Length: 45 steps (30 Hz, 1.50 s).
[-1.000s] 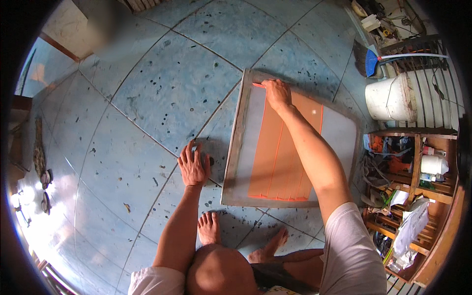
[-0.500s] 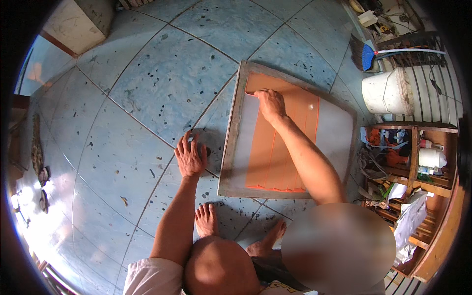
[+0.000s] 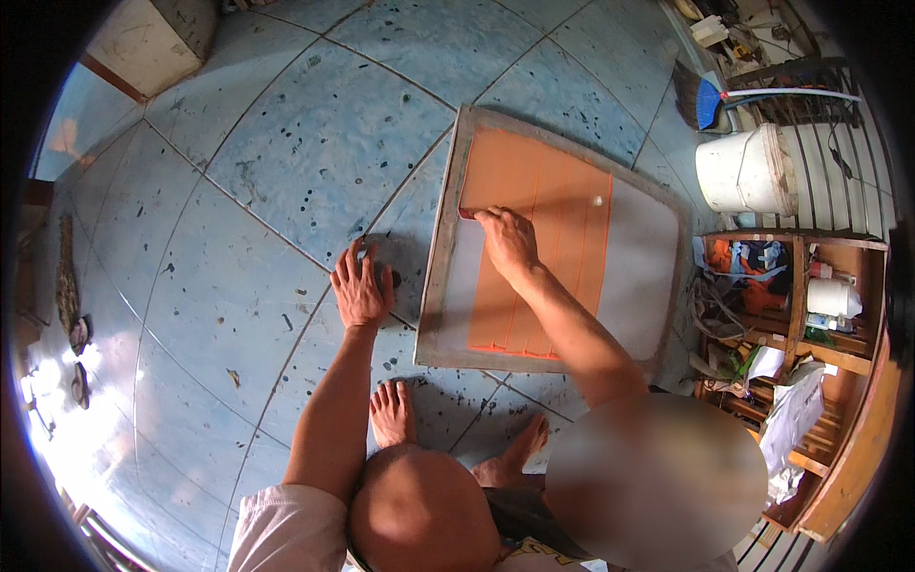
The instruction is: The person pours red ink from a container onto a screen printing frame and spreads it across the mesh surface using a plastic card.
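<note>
A screen-printing frame (image 3: 437,276) with grey wooden sides lies on the tiled floor in front of me. Across its pale mesh (image 3: 643,229) runs a broad coat of orange emulsion (image 3: 572,248), streaked with darker lines. My right hand (image 3: 510,240) is closed on a small squeegee (image 3: 468,213), mostly hidden by the fingers; its reddish edge meets the mesh at the left border of the orange. Left of the frame, my left hand (image 3: 362,291) is open with fingers spread, apparently resting on the floor. A small dark round spot (image 3: 396,278) shows beside its thumb.
My bare feet (image 3: 393,412) are just below the frame. To the right stand a white bucket (image 3: 739,176), a blue broom (image 3: 707,103) and a wooden shelf (image 3: 801,296) with cloths and bottles. A pale cabinet (image 3: 157,43) is at the far left.
My right hand has drawn the squeegee toward me along the left of the mesh, leaving orange behind it. My left hand stays in place; the whole view has shifted slightly.
</note>
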{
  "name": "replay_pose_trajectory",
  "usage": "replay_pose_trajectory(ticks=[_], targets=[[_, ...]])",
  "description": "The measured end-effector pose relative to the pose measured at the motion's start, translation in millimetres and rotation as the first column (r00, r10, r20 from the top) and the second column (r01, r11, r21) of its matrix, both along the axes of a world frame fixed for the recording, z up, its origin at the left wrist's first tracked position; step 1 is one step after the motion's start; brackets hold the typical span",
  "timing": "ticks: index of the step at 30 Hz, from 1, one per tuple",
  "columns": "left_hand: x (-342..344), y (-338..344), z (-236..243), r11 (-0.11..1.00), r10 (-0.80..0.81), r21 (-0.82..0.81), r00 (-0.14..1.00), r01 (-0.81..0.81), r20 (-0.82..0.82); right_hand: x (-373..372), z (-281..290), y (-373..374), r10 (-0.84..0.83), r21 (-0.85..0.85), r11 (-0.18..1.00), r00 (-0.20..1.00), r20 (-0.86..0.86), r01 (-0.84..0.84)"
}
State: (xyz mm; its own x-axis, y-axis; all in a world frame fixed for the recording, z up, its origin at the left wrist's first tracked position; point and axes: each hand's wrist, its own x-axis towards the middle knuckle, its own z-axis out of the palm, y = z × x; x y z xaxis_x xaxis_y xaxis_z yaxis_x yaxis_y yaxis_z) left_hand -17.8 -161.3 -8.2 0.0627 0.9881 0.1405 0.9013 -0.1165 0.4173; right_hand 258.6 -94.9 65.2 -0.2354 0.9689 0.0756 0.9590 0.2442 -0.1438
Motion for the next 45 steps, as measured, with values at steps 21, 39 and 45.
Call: replay_pose_trajectory(ticks=[21, 39, 45], targets=[[2, 0, 3, 0.999, -0.012, 0.045, 1.000, 0.012, -0.005, -24, -8, -102, 0.048, 0.008, 0.999, 0.999, -0.004, -0.048], [3, 0, -2, 0.996, 0.002, 0.086, 0.999, 0.002, -0.044, -60, -13, -215, 0.114, -0.119, 0.986, 0.993, -0.003, -0.114], [2, -1, -6, 0.996, 0.010, 0.092, 0.998, -0.004, -0.063, -62, -15, -242, 0.197, -0.080, 0.978, 0.980, 0.028, -0.194]])
